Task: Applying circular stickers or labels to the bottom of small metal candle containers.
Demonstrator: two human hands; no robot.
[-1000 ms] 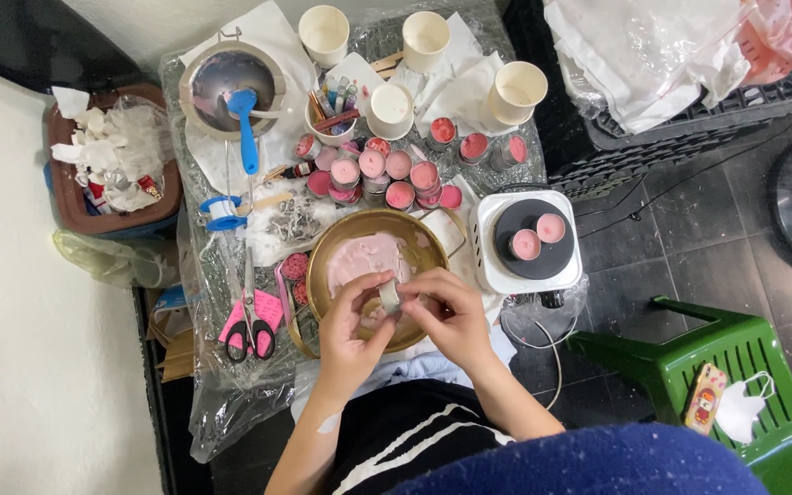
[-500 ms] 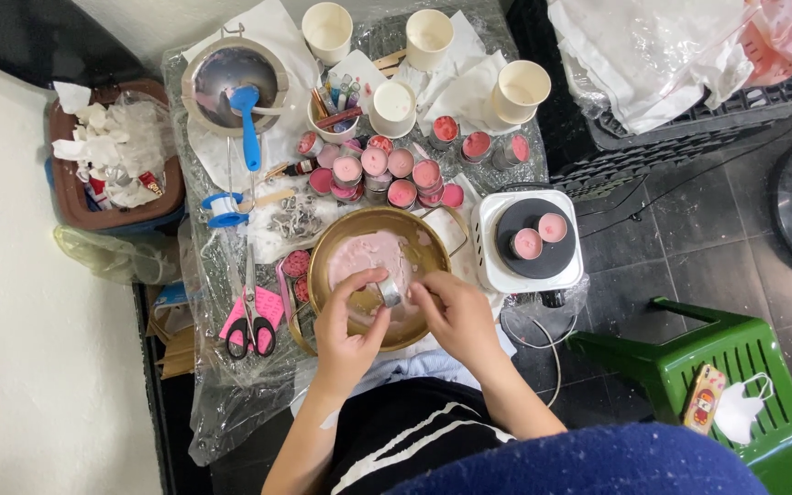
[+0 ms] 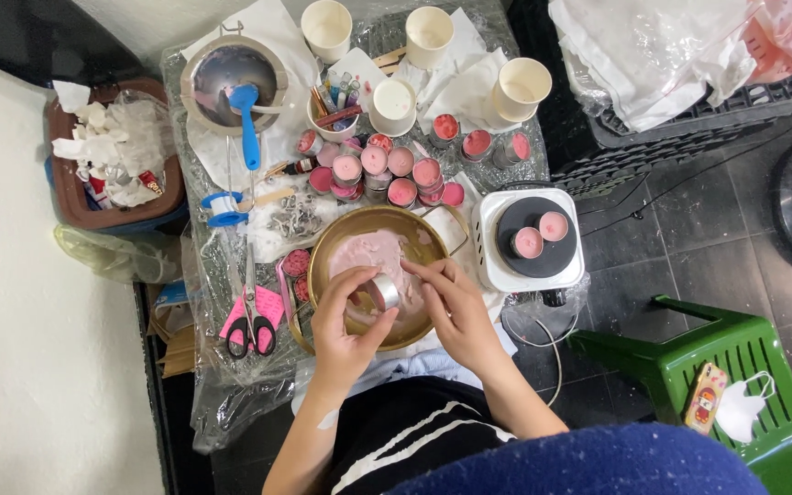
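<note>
your left hand (image 3: pixel 346 321) now grips the tin (image 3: pixel 383 291) higher over the bowl (image 3: pixel 323 252); right hand (image 3: pixel 451 307) loosely curled beside it; two tins on the hotplate (image 3: pixel 497 261).

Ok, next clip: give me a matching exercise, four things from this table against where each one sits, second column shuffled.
Things:
1. small metal tin
2. blue spatula
3. scissors
4. two pink-filled tins

Places:
A. on the round black hot plate
B. in the grey pot at the far left of the table
C. on a pink sheet left of the brass bowl
D. in the left hand, over the brass bowl, with the right hand touching it

Pairs: 1-D, 2-B, 3-C, 4-A
</note>
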